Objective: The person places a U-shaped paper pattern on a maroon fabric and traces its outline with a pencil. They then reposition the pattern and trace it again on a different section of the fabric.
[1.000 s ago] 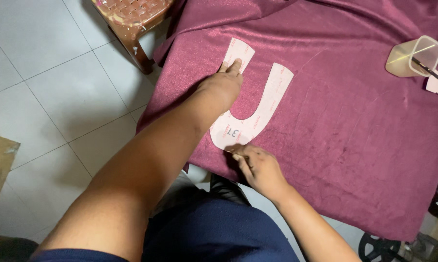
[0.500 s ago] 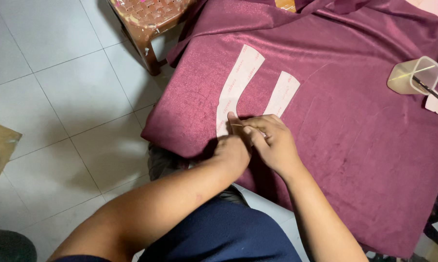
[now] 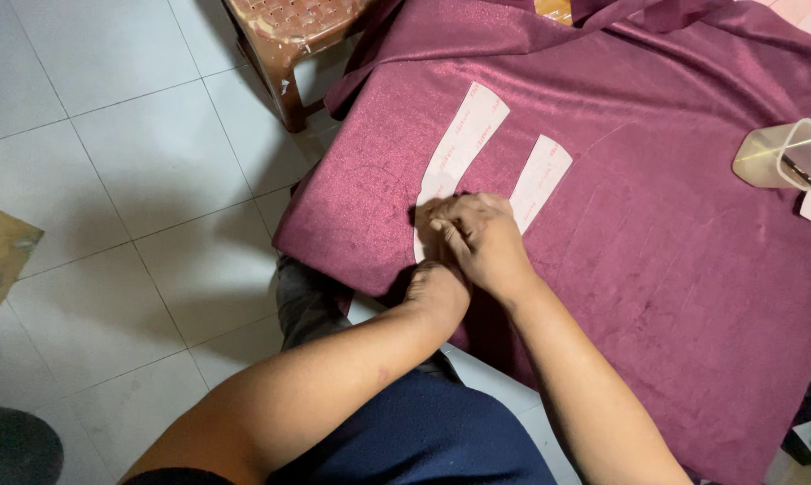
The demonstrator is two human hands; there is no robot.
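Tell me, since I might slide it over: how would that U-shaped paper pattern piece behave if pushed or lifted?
The paper pattern lies flat and thin on the maroon fabric, so it probably feels light and would likely flop if lifted by one arm. The napped cloth may grip it, so pushing might buckle it.

Evenly lit from overhead, moderately bright. Soft sheen across the maroon fabric (image 3: pixel 657 233), soft shadows on the tiled floor (image 3: pixel 127 180) beneath. Sharp focus, slight blur at the near forearms.
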